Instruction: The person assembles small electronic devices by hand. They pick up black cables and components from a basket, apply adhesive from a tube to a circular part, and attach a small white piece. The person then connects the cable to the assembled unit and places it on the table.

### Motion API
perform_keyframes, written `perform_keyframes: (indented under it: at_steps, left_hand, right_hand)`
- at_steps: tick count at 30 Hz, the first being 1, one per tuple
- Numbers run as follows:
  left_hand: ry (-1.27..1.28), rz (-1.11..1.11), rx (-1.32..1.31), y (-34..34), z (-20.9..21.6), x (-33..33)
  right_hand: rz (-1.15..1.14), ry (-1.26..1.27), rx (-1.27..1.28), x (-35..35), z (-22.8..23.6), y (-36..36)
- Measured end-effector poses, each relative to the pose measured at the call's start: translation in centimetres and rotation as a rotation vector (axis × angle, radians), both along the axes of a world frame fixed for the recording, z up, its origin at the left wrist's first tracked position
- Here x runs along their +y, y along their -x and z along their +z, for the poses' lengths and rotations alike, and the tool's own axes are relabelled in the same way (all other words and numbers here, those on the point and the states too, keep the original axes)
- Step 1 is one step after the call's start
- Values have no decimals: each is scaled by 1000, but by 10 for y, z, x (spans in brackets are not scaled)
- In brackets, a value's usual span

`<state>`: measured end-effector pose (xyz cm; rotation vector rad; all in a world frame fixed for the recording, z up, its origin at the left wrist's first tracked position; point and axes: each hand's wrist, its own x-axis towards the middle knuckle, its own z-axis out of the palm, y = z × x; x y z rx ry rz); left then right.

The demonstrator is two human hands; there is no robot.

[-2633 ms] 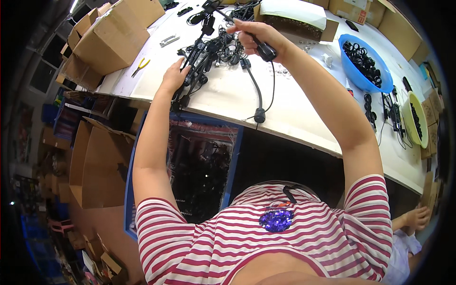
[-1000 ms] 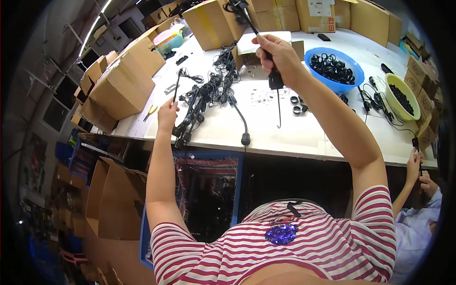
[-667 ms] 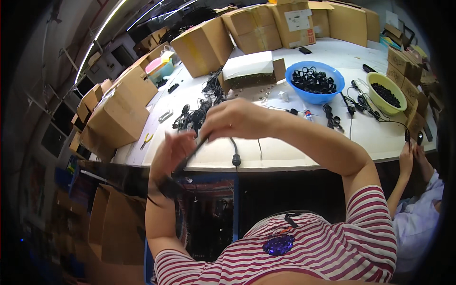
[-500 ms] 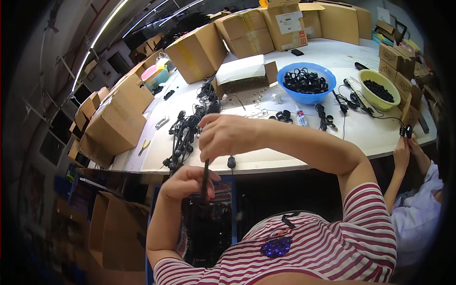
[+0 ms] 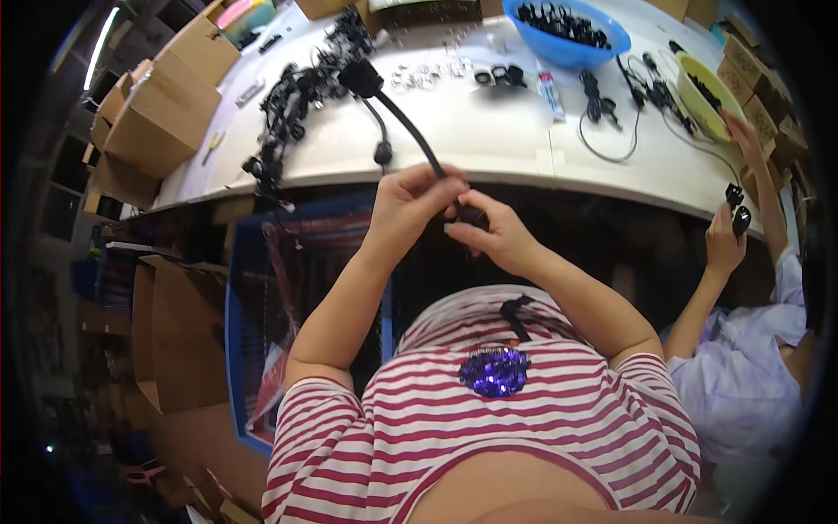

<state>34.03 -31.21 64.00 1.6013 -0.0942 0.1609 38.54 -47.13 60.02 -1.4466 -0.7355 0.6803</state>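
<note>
Before my body, over the table's front edge, my left hand is closed round a black flexible stem. The stem curves up and to the left, ending in a wide, ribbed black head above the table. Fingers of my right hand pinch the stem's lower end, a thicker black piece, close beside my left fingers. My grip partly hides this end. Left of the head lies a heap of similar black parts. A small black part on a cord lies near the table's edge.
A blue bowl and a yellow bowl hold black parts. Clear rings, a glue tube and yellow-handled pliers lie on the table. At right, a co-worker's hand holds a black part. A blue crate stands below.
My hands have moved right and come together at the stem's lower end; my right hand came down from above. The view has tilted down. The co-worker's other hand has reached to the yellow bowl.
</note>
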Motion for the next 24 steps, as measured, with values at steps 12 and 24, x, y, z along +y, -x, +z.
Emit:
perform_keyframes:
  at_steps: [12,24]
  left_hand:
    - [961,-96,-345,-17,-26,4]
    - [535,168,-374,-4,-49,13]
  right_hand:
    - [130,226,-27,-48,-46,0]
    - [107,444,-174,-26,-127,-29]
